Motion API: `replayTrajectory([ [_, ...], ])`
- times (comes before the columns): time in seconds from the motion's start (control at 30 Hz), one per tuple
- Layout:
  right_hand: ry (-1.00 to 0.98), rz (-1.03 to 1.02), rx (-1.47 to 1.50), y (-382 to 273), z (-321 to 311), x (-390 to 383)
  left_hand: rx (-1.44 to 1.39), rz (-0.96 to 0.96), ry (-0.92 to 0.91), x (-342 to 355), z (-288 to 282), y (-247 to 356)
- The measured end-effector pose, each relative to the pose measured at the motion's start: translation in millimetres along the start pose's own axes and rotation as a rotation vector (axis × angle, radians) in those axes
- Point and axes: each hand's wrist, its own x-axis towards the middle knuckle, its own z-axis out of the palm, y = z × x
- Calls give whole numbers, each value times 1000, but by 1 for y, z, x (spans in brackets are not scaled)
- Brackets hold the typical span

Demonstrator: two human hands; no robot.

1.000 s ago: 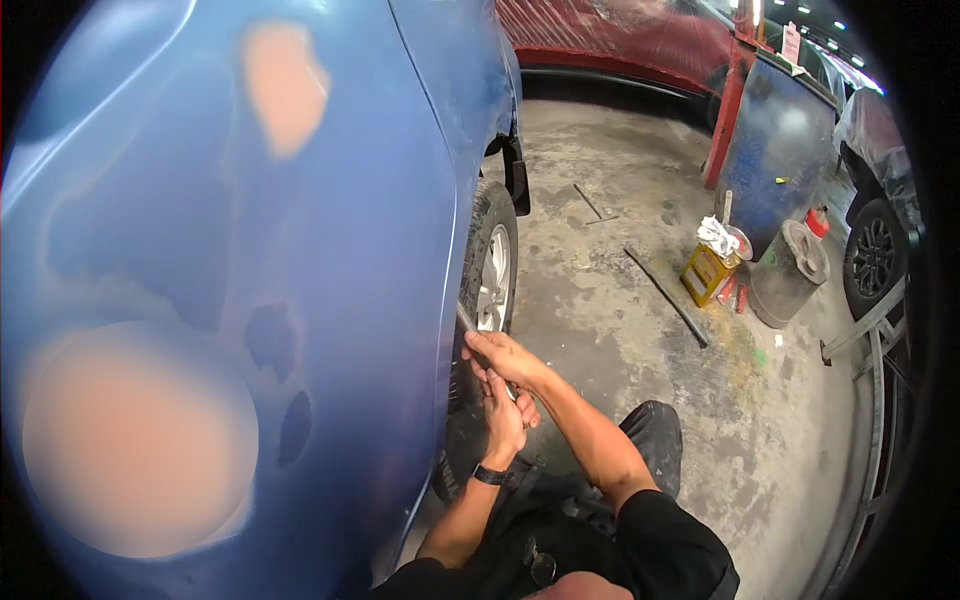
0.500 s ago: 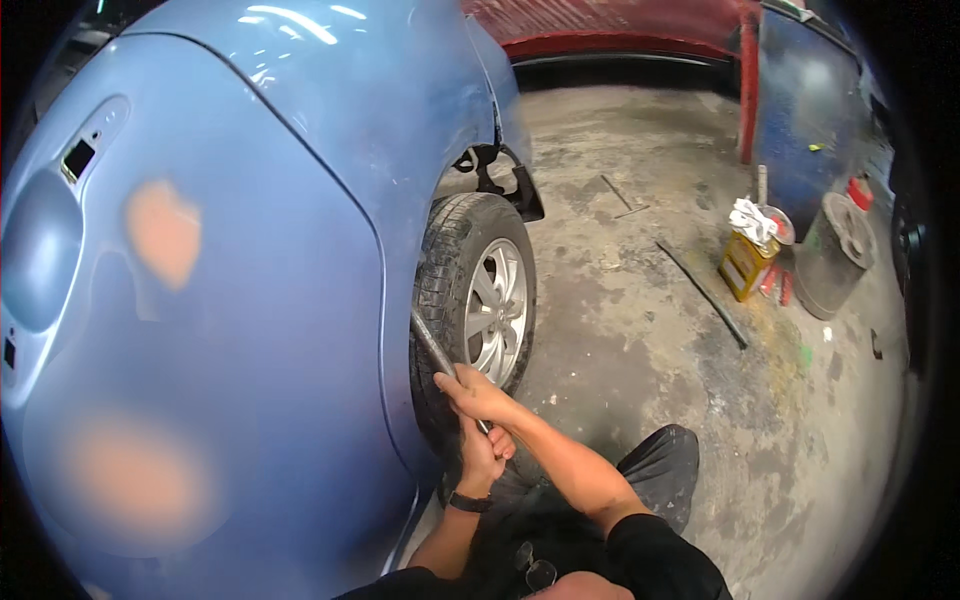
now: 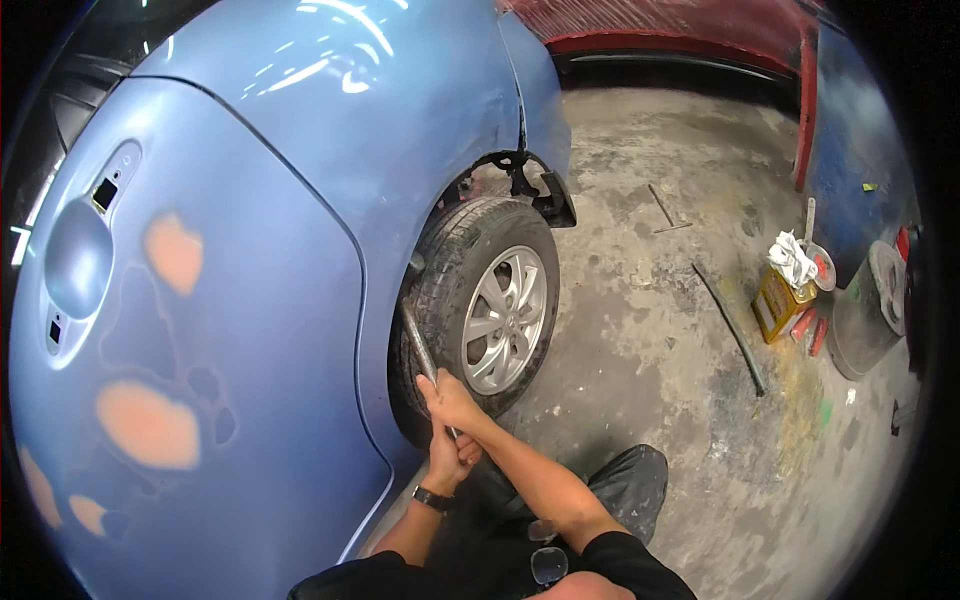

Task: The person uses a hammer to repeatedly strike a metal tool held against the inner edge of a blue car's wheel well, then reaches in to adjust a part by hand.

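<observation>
My right hand (image 3: 450,402) is wrapped round a metal bar (image 3: 417,338). Below it, my left hand (image 3: 452,456), with a dark watch at the wrist, grips the bar's lower end. The bar slants up and leftward into the gap between the tyre (image 3: 437,262) and the wheel arch of a blue car (image 3: 290,330); its far end is partly hidden there. Beside my right hand is the silver wheel rim (image 3: 505,320). Bare orange-tan filler patches (image 3: 148,425) show on the car's door, near an oval handle recess (image 3: 80,258).
A long dark rod (image 3: 730,330) and a T-shaped metal tool (image 3: 668,215) lie on the stained concrete floor (image 3: 630,330). To the right stand a yellow can (image 3: 782,305) topped with a white rag (image 3: 792,260), and a grey bucket (image 3: 865,320). A red panel (image 3: 680,25) is at the back.
The view has shifted, so the car and floor things sit differently in it. Both hands keep their hold on the bar, which now stands steeper with more of its upper part showing.
</observation>
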Motion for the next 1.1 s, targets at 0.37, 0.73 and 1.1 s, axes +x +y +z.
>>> replayTrajectory([
  [0.37, 10, 44, -103, -13, -19, 2, -100, -47, -51, 15, 15, -4],
  [0.73, 137, -46, -152, -44, -22, 30, -32, 28, -86, 37, 27, 31],
  [1.1, 187, -52, -29, -33, -14, 38, 52, 65, -120, 28, 22, 45],
])
